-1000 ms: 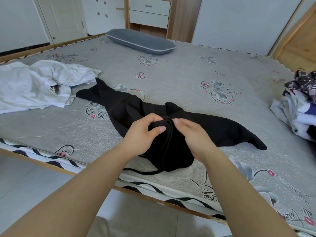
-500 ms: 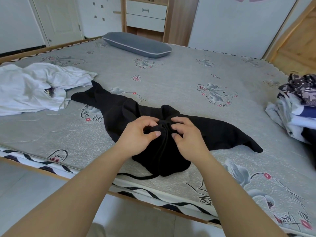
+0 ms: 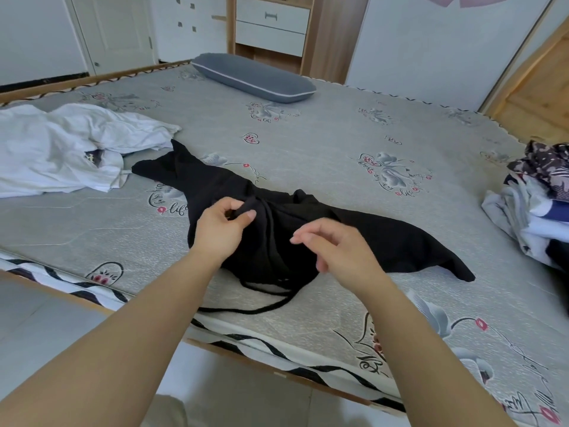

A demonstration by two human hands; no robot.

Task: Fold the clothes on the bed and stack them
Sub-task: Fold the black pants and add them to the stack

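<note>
the left hand [image 3: 220, 232] pinched a fold of the black garment [image 3: 363, 232]; just right of it, the right hand [image 3: 341, 249] hovered with loosely curled fingers, holding nothing.

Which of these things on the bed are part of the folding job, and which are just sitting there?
Part of the job:
black garment, pinched by the left hand
white clothes
pile of clothes

Just there:
grey pillow
drawer unit

Both forearms are bare to the frame edge, the hands [image 3: 220, 229] apparently without rings.
</note>
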